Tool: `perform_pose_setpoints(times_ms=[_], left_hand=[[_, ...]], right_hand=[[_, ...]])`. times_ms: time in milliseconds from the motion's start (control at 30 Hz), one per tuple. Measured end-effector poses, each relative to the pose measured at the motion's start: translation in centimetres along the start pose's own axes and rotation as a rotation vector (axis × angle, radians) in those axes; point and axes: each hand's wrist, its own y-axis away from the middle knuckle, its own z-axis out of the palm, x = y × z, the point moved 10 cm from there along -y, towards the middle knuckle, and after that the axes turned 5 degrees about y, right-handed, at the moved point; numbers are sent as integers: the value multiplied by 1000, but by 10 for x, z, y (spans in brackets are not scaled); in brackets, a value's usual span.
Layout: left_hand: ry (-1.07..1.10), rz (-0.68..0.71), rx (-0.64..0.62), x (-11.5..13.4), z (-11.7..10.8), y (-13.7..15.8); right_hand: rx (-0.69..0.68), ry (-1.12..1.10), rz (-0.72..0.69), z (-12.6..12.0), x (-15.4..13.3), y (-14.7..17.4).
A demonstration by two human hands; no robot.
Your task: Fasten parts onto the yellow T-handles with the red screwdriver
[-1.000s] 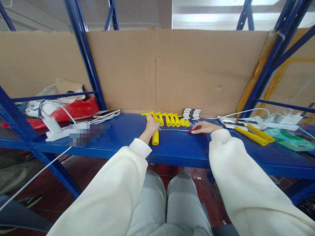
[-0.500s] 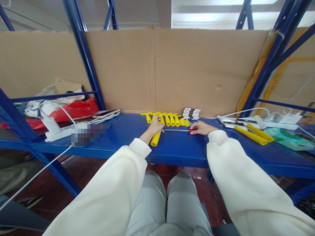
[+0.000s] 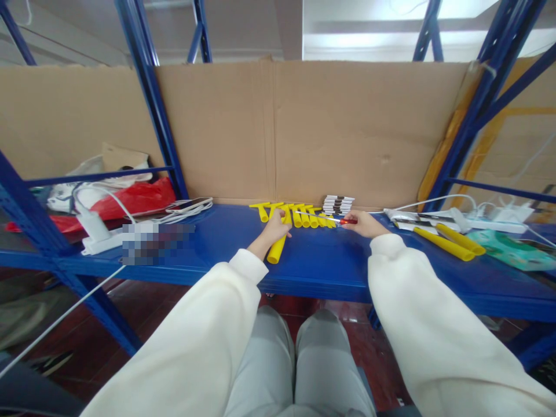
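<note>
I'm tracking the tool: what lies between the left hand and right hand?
In the head view: the screwdriver's shaft, several yellow pieces and the blue shelf.

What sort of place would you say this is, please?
Probably a light-assembly workstation on blue metal shelving: a row of yellow tubular parts lies there, and the right hand holds a red-handled screwdriver.

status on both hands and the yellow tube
Left hand gripping yellow tube. Right hand holding red-handled screwdriver, shaft toward the tube. Row of yellow pieces just beyond.
</note>
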Motion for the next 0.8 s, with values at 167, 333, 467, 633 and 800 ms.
perform_pose_setpoints(times_ms=[167, 333, 467, 633, 800], left_hand=[[-14, 12, -3, -1, 1, -2], [-55, -6, -25, 0, 2, 0], [-72, -22, -28, 1, 2, 3], [-68, -13, -19, 3, 1, 4], [-75, -5, -20, 5, 2, 5]], right_hand=[[-10, 44, -2, 3, -1, 0], [-28, 3, -2, 3, -8, 2], [-39, -37, -13, 1, -15, 5], [-44, -89, -13, 1, -19, 5], [-55, -112, -7, 3, -19, 5]])
